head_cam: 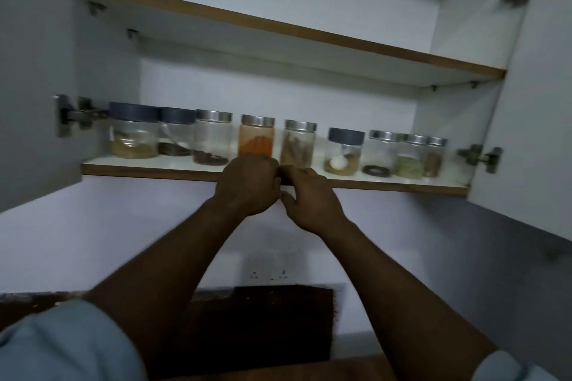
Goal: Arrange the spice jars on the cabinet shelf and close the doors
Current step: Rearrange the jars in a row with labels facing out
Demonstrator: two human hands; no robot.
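Observation:
A row of several glass spice jars stands on the lower cabinet shelf (pixel 148 169). In the middle are a jar of orange powder (pixel 256 139) and a jar of brown sticks (pixel 297 145), both with steel lids. My left hand (pixel 247 184) is curled at the shelf's front edge, covering the orange jar's base; whether it grips the jar is hidden. My right hand (pixel 312 198) touches it, with fingers on the shelf lip under the stick jar and the thumb spread below. Both cabinet doors, the left door (pixel 34 71) and the right door (pixel 532 133), stand open.
Grey-lidded jars (pixel 133 130) sit at the left end, and another grey-lidded jar (pixel 345 150) is right of centre. The upper shelf (pixel 278 25) holds nothing visible. A wall socket (pixel 269 271) and a dark panel (pixel 266 318) lie below the cabinet.

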